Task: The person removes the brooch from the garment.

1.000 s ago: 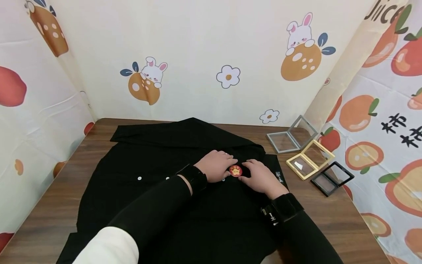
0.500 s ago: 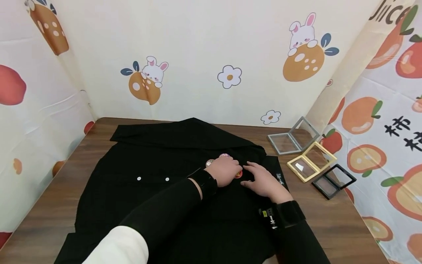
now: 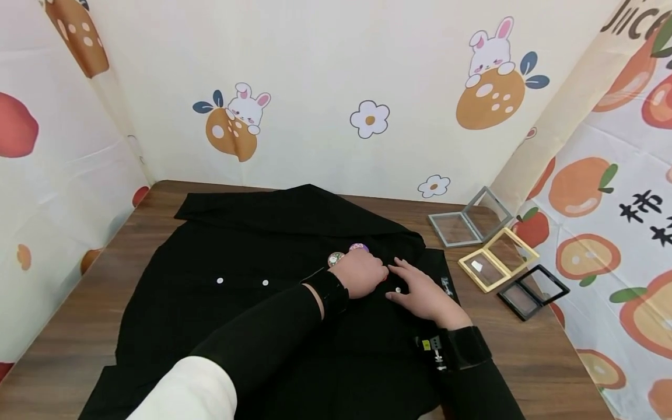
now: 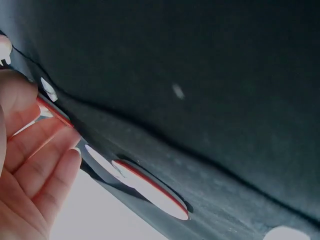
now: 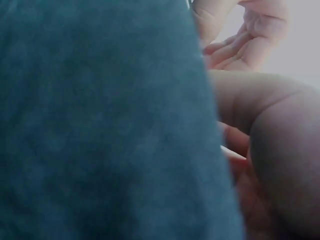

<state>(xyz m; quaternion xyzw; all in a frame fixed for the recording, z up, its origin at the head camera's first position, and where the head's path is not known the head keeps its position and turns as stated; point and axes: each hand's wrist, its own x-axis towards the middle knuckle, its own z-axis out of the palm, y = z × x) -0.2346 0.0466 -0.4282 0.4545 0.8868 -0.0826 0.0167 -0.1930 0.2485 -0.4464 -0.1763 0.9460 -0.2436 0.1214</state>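
Observation:
A black shirt (image 3: 199, 315) with white buttons (image 3: 265, 282) lies spread on the table. My left hand (image 3: 361, 273) pinches a round red-edged badge (image 4: 57, 112) between thumb and fingers; in the head view the hand covers nearly all of it. Just behind that hand, a multicoloured round badge (image 3: 336, 258) and a purple one (image 3: 359, 247) sit on the shirt. My right hand (image 3: 422, 296) rests on the cloth to the right, thumb and forefinger apart, with a white button (image 3: 398, 290) by the thumb. The right wrist view is mostly blocked by dark cloth.
At the right of the wooden table (image 3: 556, 373) stand three opened square cases: a grey one (image 3: 455, 228), a cream-yellow one (image 3: 485, 268) and a black one (image 3: 525, 298). Printed curtains (image 3: 310, 128) enclose the back and sides.
My left hand has moved right over the red badge, uncovering the two other badges behind it. My right hand has shifted only slightly, and a white button now shows by its thumb.

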